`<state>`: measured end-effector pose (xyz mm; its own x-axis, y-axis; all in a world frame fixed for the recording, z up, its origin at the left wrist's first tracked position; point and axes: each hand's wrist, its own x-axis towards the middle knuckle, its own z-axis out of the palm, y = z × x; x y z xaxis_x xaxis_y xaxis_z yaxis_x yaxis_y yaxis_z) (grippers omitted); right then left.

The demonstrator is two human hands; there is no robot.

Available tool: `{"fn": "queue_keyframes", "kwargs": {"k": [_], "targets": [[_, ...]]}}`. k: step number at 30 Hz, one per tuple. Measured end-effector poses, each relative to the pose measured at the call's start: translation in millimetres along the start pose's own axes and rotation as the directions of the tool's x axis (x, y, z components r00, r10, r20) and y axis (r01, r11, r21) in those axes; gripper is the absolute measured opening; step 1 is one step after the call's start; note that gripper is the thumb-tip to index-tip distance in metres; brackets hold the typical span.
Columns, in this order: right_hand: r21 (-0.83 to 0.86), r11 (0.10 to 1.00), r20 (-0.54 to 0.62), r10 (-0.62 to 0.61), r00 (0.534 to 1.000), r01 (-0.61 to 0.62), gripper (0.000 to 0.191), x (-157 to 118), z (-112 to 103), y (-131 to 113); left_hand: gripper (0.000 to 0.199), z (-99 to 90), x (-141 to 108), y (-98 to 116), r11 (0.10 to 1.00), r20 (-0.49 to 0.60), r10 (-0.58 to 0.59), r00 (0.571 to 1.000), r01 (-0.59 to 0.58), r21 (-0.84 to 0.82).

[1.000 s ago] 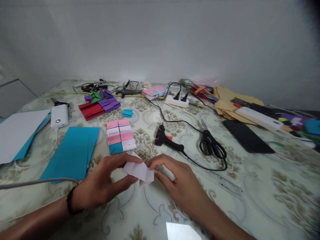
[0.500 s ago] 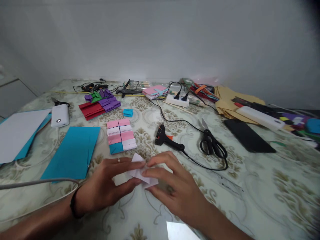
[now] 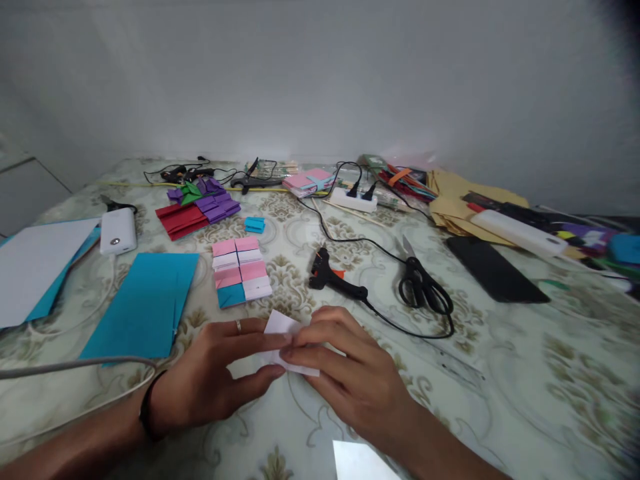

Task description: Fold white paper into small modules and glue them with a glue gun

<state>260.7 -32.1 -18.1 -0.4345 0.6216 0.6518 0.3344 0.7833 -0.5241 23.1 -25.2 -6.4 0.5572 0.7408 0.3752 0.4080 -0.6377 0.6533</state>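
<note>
A small white piece of folded paper [image 3: 280,325] is between my two hands, just above the patterned tablecloth. My left hand [image 3: 215,367], with a ring and a black wristband, grips its left side with fingers on top and thumb below. From the right, my right hand [image 3: 350,373] pinches the paper, its fingertips covering part of the folds. Just beyond them lies a block of folded pink, white and blue paper pieces [image 3: 241,270]. A small folded blue piece [image 3: 255,225] lies farther back.
Blue sheets [image 3: 143,303], white paper [image 3: 37,267] and a power bank [image 3: 118,231] lie left. A glue gun [image 3: 335,280], scissors [image 3: 423,283] and a black phone [image 3: 495,270] lie right. Behind are red paper strips [image 3: 180,219] and a power strip [image 3: 353,200]. A clear ruler [image 3: 457,367] lies near my right arm.
The white paper has turned and now looks flatter between my fingers. My right fingers have closed together over it, and my left thumb has shifted slightly.
</note>
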Motion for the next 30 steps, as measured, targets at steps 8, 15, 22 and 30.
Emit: {"fn": "queue_keyframes", "kwargs": {"k": [8, 15, 22, 30], "targets": [[0.054, 0.985, -0.044, 0.166, 0.985, -0.163, 0.028, -1.1, -5.0, 2.6, 0.031, -5.0, -1.3, -0.1, 0.999, -0.043, -0.016, 0.999, 0.018, 0.044], [0.505, 0.655, 0.204, 0.542, 0.815, -0.562, 0.021, -1.3, -3.2, 4.7, 0.054, -3.7, -5.7, -2.2, 0.992, -0.095, 0.026, 0.995, -0.014, 0.127], [0.591, 0.613, 0.15, 0.555, 0.818, -0.525, 0.016, -1.1, 0.4, 3.9, 0.068, 1.8, -5.2, -1.3, 0.993, -0.078, 0.07, 0.994, -0.062, 0.102], [0.561, 0.608, 0.205, 0.555, 0.806, -0.561, 0.009, 5.3, -1.8, 1.3, 0.058, -4.2, -4.7, 4.4, 1.0, -0.019, -0.001, 1.0, 0.001, 0.016]]}}
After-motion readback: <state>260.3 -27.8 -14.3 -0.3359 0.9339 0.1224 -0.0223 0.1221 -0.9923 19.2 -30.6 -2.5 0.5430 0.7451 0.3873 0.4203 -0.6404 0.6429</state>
